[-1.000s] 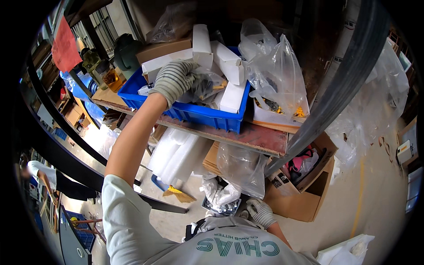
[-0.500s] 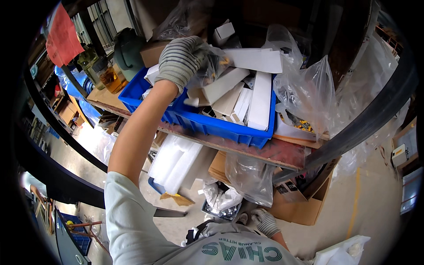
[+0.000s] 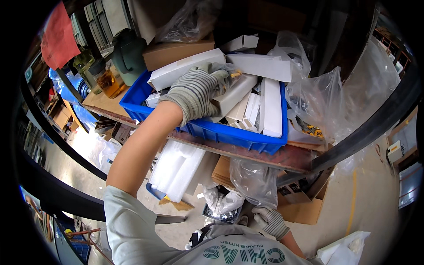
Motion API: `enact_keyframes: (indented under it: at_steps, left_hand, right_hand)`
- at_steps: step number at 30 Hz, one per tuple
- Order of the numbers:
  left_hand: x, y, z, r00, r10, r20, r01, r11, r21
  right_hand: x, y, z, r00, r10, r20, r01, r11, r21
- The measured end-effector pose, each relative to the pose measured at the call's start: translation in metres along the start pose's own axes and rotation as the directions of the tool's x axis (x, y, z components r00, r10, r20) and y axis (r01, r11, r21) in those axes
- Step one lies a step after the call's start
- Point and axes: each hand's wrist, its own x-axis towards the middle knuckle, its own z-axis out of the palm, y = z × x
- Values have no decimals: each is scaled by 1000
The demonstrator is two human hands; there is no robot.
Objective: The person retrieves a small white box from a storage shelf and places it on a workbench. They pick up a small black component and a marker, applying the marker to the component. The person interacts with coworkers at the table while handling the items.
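My left hand [image 3: 194, 92], in a grey striped knit glove, reaches into a blue plastic bin [image 3: 247, 138] on the shelf. Its fingers are curled round a crumpled clear plastic bag [image 3: 229, 79] with small yellow parts showing. Beneath the bag is a long white box [image 3: 237, 93]; the palm hides part of both. Another long white box [image 3: 187, 67] rests across the bin behind this hand. More narrow white boxes [image 3: 270, 108] lie at the right. Low beside my body, my right hand [image 3: 270, 221] has its gloved fingers curled; anything inside them is hidden.
A brown carton [image 3: 176, 54] stands behind the bin, with a dark green jug [image 3: 128, 55] and an amber-liquid jar [image 3: 106, 79] at its left. Clear plastic bags [image 3: 318, 92] crowd the right. Below the shelf are white foam [image 3: 179, 170] and an opened cardboard box [image 3: 304, 210].
My left hand has moved nearer and lower with the plastic bag. A long white box now shows across the back left of the bin. The view has shifted slightly.
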Motion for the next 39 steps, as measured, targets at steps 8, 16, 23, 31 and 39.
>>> enact_keyframes:
  at_steps: [8,16,23,31,39]
  left_hand:
    - [13,-27,33,924,1,-382,-100,966,-239]
    - [6,-57,55,838,-117,-533,-117,915,-386]
    - [9,-48,50,803,-141,-580,-173,875,-451]
    - [3,-52,53,740,-97,-666,-232,893,-387]
    - [0,-46,48,729,-114,-674,-272,856,-439]
  right_hand:
    - [49,-93,-98,942,-337,-8,337,942,-8]
    - [183,-195,-172,828,-561,4,509,749,-424]
    - [302,-176,-122,823,-288,490,561,550,-619]
    - [293,-172,-153,972,35,231,211,293,-933]
    - [279,-165,-170,991,64,119,91,338,-937]
